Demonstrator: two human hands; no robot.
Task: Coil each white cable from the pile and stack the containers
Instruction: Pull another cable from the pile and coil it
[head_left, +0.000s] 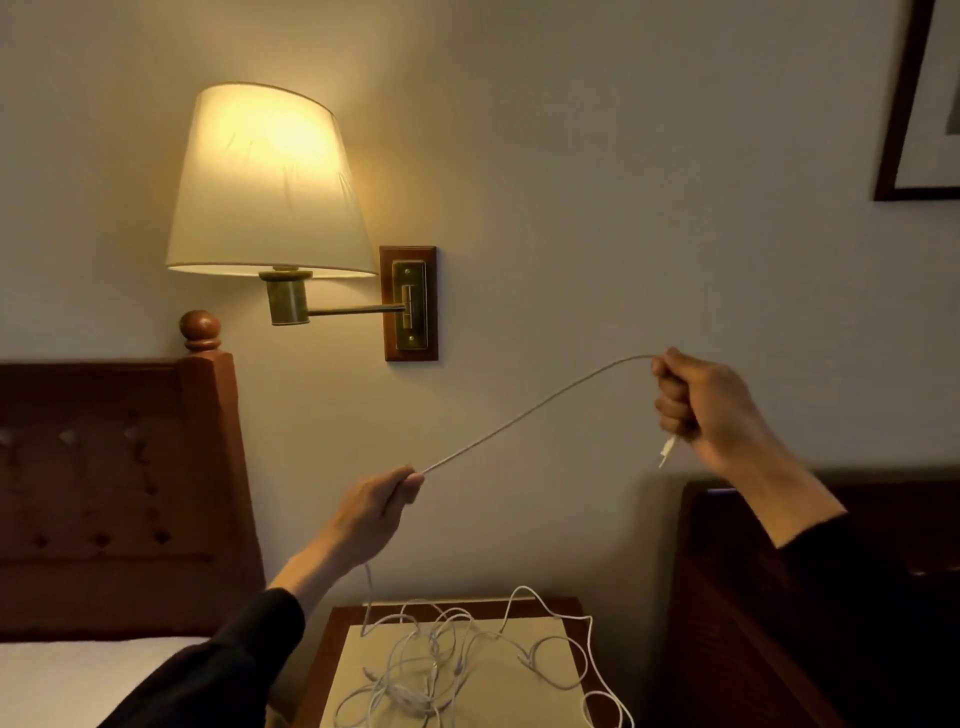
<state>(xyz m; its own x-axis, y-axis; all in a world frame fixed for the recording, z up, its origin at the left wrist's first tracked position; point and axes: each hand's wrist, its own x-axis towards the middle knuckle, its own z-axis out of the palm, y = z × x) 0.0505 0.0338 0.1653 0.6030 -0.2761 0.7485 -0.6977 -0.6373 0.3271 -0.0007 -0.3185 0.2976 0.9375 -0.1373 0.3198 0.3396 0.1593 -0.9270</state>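
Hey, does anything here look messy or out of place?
Yes: the white cables lie in a tangled pile on the nightstand, some loops hanging over its right edge. Nothing looks damaged or spilled.

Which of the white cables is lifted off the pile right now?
The cable stretched between the left hand and right hand; the others lie tangled in the pile.

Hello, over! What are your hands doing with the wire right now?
Left hand and right hand both grip one white cable, stretched between them. Pile still tangled on nightstand. Nothing blocking.
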